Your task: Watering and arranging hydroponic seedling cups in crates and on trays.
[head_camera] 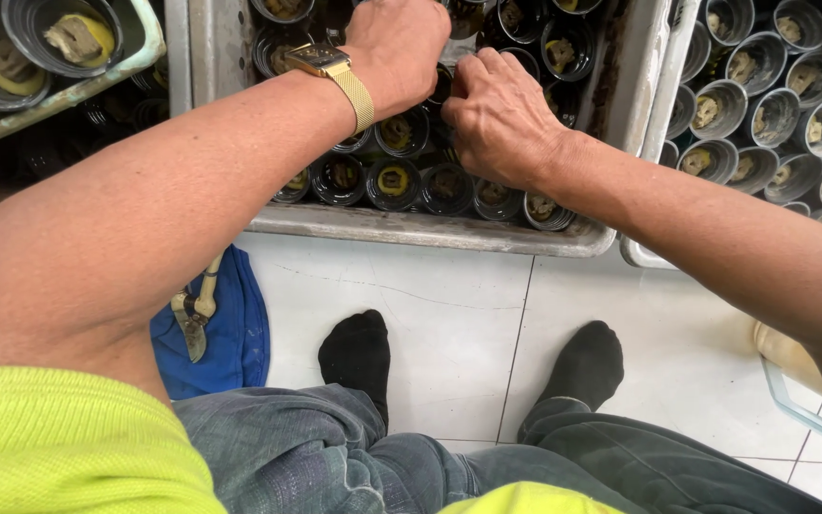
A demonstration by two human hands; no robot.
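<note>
A small plant-propagation workroom is suggested: grey plastic crates point(639, 86) packed with rows of clear cups point(394, 181) of cuttings are set on a white tiled floor point(430, 324), and pruning shears point(194, 309) are laid on blue cloth point(235, 333).

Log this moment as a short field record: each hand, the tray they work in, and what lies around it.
left hand: reaching into the middle tray, resting on the dark cups; gold wristwatch on the wrist
right hand: beside the left, fingers curled down among the cups; what they grip is hidden
middle tray: grey, packed with small dark cups with yellowish contents
right tray: more cups of the same kind
left tray: larger cups
floor: white tiles, black-socked feet
blue cloth: pruning shears on it
</note>
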